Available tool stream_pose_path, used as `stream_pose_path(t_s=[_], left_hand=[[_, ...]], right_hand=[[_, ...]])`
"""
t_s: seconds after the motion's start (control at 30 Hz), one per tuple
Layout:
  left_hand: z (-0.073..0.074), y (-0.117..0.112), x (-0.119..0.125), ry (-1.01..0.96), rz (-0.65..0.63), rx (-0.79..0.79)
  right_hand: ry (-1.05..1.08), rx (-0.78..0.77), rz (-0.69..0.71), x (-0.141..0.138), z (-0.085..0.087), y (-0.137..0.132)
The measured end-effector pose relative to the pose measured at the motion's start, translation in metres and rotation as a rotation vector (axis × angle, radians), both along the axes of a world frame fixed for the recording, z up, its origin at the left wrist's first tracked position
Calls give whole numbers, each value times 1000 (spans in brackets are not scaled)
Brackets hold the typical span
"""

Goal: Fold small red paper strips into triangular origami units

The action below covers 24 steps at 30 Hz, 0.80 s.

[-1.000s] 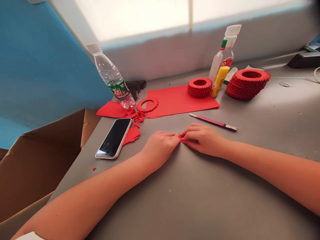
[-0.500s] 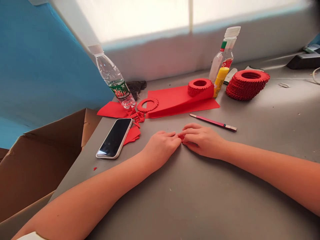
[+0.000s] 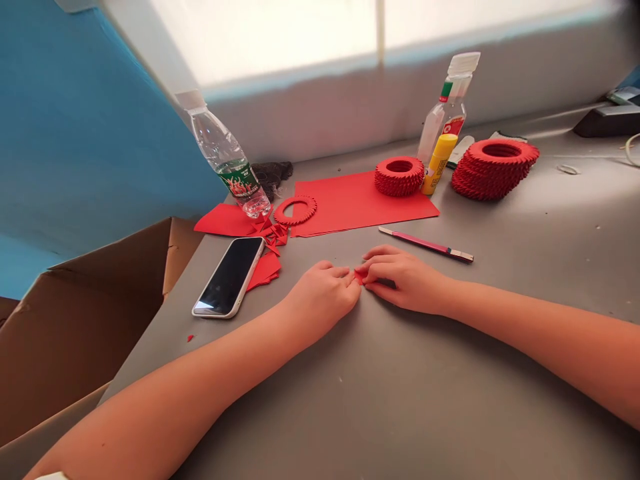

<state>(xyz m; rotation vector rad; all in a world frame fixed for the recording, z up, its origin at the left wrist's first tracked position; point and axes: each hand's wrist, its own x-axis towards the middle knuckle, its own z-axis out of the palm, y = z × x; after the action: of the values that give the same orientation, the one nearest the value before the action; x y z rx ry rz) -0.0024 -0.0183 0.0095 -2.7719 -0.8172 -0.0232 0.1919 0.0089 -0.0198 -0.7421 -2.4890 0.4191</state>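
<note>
Sheet (image 3: 345,203) flat again, red piece (image 3: 359,275) between grips (image 3: 323,293) (image 3: 407,281)

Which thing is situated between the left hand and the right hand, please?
In the head view, a small red paper piece lies between the left hand and the right hand, touching both.

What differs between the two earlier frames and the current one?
The upper large red sheet, lifted along its right side half a second ago, lies flat again. The left hand has shifted slightly; it and the right hand remain at the small red piece. The phone and glue stick stayed put.
</note>
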Motion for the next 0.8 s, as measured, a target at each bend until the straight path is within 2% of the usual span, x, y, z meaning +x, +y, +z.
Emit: stream_pose_path(t_s=[0.27,0.4,0.5,0.57,0.63,0.7,0.8], left_hand=[[0,1,0,-3,0,-31],[11,-7,0,24,29,-100],[22,-9,-3,-58,146,-101],[26,-6,-5,-228,243,-98],[23,0,-6,-388,220,-182],[14,5,-5,-437,133,-341],[-3,8,-1,-557,206,-562]], right_hand=[[-2,-24,10,0,2,-2],[-6,-88,0,1,5,-1],[30,-195,-54,3,3,2],[61,-218,-54,5,1,3],[82,-194,-23,5,-1,3],[120,-149,-36,5,-1,1],[238,-149,-178,1,3,-5]])
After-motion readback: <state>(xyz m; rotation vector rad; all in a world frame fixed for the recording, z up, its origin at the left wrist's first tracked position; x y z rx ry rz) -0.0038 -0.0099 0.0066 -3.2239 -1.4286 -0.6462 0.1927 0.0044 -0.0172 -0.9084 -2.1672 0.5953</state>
